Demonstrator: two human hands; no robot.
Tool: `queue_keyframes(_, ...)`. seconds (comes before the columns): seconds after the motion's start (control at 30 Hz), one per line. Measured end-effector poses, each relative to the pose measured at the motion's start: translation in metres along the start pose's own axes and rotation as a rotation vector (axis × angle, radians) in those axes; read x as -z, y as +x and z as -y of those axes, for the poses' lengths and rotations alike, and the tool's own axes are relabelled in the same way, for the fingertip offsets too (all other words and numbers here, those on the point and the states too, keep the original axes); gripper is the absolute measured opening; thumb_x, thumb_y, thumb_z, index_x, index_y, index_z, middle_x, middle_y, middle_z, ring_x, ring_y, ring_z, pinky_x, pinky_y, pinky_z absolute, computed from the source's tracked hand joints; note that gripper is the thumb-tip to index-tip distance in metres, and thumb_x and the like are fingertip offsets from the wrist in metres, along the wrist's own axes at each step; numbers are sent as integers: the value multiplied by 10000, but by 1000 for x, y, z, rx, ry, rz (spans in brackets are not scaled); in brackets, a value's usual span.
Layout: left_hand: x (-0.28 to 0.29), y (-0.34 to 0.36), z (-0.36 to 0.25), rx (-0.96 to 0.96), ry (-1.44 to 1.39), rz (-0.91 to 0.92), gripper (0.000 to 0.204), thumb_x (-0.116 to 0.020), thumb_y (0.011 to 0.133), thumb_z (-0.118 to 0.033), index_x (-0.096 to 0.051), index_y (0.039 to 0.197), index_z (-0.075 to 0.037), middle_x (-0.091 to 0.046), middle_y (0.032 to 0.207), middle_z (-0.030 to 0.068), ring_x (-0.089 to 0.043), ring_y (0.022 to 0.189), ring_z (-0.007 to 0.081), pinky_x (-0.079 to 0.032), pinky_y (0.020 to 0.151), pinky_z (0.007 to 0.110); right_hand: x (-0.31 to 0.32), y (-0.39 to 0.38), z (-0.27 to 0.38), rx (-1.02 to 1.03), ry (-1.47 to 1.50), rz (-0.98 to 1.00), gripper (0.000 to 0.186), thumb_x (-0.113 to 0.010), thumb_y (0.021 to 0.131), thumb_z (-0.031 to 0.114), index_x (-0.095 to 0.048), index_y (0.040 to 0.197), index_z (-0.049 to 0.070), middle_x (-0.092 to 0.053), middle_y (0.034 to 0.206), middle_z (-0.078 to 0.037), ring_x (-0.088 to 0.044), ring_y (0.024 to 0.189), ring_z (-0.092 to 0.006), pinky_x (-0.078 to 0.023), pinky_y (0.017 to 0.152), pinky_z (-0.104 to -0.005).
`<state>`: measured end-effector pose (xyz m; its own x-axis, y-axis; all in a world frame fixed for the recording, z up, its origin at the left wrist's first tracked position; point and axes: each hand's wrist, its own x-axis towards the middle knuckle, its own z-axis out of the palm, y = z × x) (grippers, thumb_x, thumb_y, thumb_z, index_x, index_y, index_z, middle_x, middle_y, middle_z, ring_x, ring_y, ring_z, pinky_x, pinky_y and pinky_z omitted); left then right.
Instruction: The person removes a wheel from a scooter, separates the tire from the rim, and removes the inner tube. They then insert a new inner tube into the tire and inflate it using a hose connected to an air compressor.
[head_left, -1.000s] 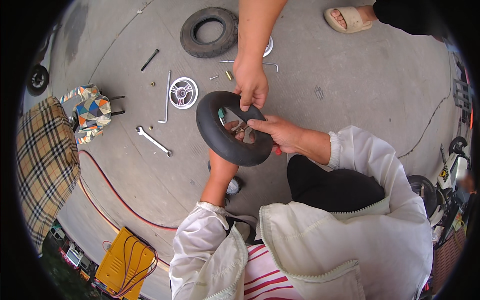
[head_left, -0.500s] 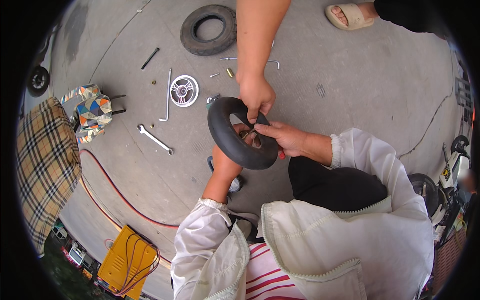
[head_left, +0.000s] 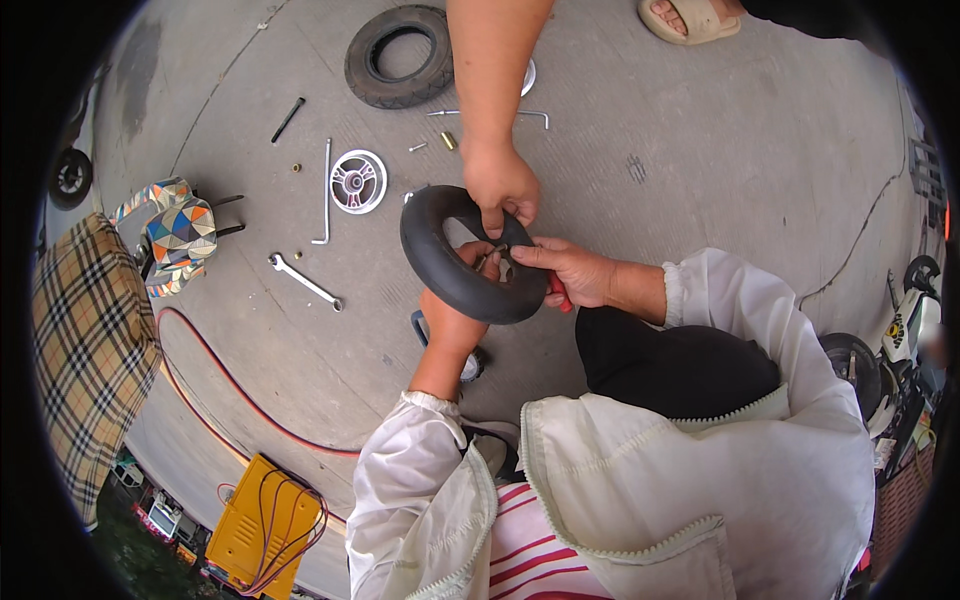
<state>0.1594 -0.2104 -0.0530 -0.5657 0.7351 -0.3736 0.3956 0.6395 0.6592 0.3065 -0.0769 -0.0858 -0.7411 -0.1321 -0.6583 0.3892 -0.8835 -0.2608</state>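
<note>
A black, inflated inner tube point(head_left: 437, 250) is held up above the floor. My left hand point(head_left: 462, 312) passes under it, its fingertips showing closed inside the ring near a small metal piece. From the right, my right hand point(head_left: 572, 270) presses its thumb at the tube's inner edge. Below that palm sticks out the red handle point(head_left: 560, 292) of a tool whose head is mostly hidden. Another person's hand point(head_left: 502, 188) reaches in from the far side, fingers down on the same part of the tube.
On the concrete lie a tyre point(head_left: 400, 57), a silver wheel hub point(head_left: 358, 182), a bent rod point(head_left: 327, 190), a combination wrench point(head_left: 305, 282) and a brass sleeve point(head_left: 448, 141). A red hose point(head_left: 250, 395) runs by a yellow box point(head_left: 263, 525). A patterned seat point(head_left: 180, 235) stands left.
The view has shifted slightly. More of the red handle shows under my right hand. All three hands stay at the tube, which has tilted a little.
</note>
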Motion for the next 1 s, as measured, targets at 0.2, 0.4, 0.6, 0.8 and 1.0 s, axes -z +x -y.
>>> queue_keyframes(0.2,-1,2,2,-39,-42,13,212,-705,909,-252,-706,1082,-128,-727,994,91,-699,898,296,-527,759,392,6,4,-3,-7,-14,-35,383,-678,942,453,-510,1016,117,-487,696,10,-377,428,-82,-284,357,-242)
queue_keyframes(0.4,9,1,23,-217,-234,28,293,-707,872,-98,-643,1151,-36,-690,1060,159,-670,955,352,-521,825,417,6,10,-3,5,30,-119,244,-656,956,305,-509,1015,119,-514,709,2,-394,452,-75,-271,370,-242)
queue_keyframes(0.6,36,-32,66,-122,163,-86,189,-683,917,-182,-625,1013,-30,-661,934,155,-649,867,372,-527,774,426,6,6,8,6,-17,-123,206,-622,977,298,-524,984,117,-515,733,26,-386,501,-47,-254,404,-228)
queue_keyframes(0.8,41,-119,133,308,811,878,595,-737,813,-570,-630,1090,-55,-664,1117,152,-658,1061,301,-551,840,433,6,9,11,23,-61,-145,205,-627,971,289,-520,999,117,-524,759,22,-405,530,-48,-261,420,-226)
queue_keyframes(1.0,8,-185,240,202,820,557,691,-801,762,-436,-568,1261,-18,-535,1346,205,-527,1278,326,-501,956,479,9,11,12,32,-51,-142,215,-620,974,288,-518,1036,110,-524,749,10,-403,514,-54,-274,409,-232)
